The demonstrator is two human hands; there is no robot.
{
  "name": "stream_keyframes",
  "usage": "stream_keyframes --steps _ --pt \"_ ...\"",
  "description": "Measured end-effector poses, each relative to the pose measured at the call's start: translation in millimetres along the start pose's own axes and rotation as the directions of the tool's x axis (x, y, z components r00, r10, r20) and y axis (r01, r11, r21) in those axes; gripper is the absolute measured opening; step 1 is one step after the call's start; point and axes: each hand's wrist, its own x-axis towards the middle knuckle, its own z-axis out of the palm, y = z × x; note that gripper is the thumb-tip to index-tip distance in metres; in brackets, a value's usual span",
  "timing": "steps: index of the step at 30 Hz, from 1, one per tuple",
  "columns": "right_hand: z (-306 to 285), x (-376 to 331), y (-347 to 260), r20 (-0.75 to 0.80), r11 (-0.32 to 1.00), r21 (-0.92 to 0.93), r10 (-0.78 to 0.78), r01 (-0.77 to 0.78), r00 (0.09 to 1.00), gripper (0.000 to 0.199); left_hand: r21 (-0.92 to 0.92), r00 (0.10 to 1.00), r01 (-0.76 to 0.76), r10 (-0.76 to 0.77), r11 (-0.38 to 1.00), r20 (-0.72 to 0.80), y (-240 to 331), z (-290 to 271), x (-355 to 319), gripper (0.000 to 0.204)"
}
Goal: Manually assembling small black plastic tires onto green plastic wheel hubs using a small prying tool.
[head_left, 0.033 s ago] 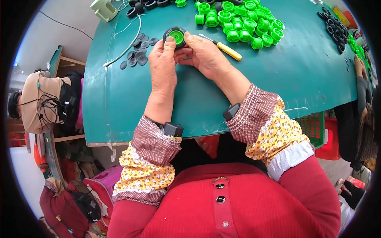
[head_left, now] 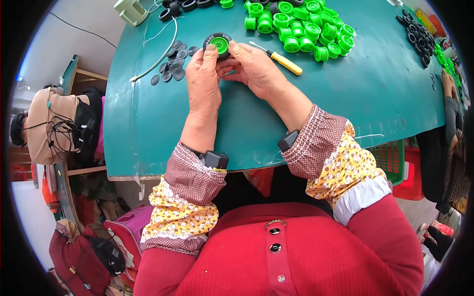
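Between both hands, over the green table [head_left: 256, 140], I hold a toy wheel [head_left: 220, 45], a black tyre with a green hub inside it. My left hand [head_left: 203, 79] grips its left side, the thumb lying on the face near the hub. On the other side my right hand [head_left: 261, 71] is closed on the rim, thumb on the tyre and fingers curled beneath. The far side of the wheel is hidden. A screwdriver [head_left: 286, 63] with a yellow handle lies just right of my right hand. Several flat black discs [head_left: 166, 76] are scattered left of my left hand.
A heap of green hubs [head_left: 312, 30] lies at the far middle, with black tyres [head_left: 188, 5] left of it. A pale cord [head_left: 165, 55] curves across the left side. Another person's hand [head_left: 447, 84] is at the right edge, near more tyres [head_left: 418, 42].
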Motion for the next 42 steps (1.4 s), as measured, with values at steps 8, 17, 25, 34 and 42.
stream_keyframes --steps 8,17,25,34,42 --pt "0.5 -1.8 -2.8 -0.077 0.970 -0.239 -0.057 0.037 0.995 0.033 0.071 1.000 0.028 -0.028 0.997 -0.005 5.0 3.5 -1.8 0.029" --pt "-2.7 -2.3 -20.8 0.041 0.776 -0.624 0.149 -0.091 0.988 0.034 0.360 0.990 0.117 -0.082 0.926 -0.111 11.1 -14.0 3.6 0.028" --pt "7.6 -5.8 -5.9 0.084 0.581 -0.805 -0.088 0.120 0.993 0.055 0.322 0.988 0.033 0.017 0.946 -0.152 11.9 -8.4 2.0 0.025" --pt "17.8 -11.8 6.8 0.065 0.565 -0.789 -0.311 0.239 0.948 0.042 0.078 0.985 -0.004 0.017 0.997 -0.170 7.3 -9.0 1.9 0.030" --pt "7.4 -6.5 1.4 0.019 0.615 -0.770 -0.243 0.169 0.970 0.037 0.138 0.981 0.122 -0.098 0.983 -0.170 4.0 -9.0 3.8 0.034"
